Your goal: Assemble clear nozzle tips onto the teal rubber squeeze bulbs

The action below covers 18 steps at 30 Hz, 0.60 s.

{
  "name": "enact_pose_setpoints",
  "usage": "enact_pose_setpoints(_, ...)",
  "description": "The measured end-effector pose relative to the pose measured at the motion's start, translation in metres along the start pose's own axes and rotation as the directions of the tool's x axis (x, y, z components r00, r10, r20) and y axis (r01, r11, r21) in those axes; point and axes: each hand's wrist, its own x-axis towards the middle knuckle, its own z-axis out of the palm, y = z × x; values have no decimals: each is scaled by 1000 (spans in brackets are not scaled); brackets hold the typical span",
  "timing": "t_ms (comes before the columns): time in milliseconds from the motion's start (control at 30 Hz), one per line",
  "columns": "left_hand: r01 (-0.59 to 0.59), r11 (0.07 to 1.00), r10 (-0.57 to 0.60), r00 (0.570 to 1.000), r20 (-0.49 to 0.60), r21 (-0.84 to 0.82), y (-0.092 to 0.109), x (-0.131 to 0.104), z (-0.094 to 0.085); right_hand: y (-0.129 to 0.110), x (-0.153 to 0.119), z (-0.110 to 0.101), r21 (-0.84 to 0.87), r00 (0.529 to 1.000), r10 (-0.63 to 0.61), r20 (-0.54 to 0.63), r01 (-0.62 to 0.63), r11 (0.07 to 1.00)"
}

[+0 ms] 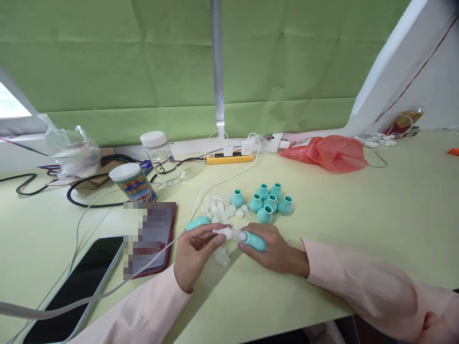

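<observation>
hands (272,247) closed on white nozzle (224,232), bulb (256,241)

Teal bulb (255,241) in my right hand (276,248), below frame centre, slightly right: smooth, rounded, tipped on its side, mouth turned left, partly covered by my fingers. White nozzle (223,232) pinched in my left hand (193,248), slightly left of bulb: small, tapered, thin end pointing left. Clear piece (235,234) between the two: short, see-through. All three roughly in line, near level; can't tell how firmly joined.
</observation>
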Motion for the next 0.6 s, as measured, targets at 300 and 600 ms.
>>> enact_pose_setpoints(300,57,998,-57,998,16,-24,-4,2,-1,-1,-1,1,-58,999,-35,1,35,998)
enact_pose_setpoints(600,95,995,-95,995,8,6,-3,3,-2,-3,-4,3,-152,999,-50,22,53,987)
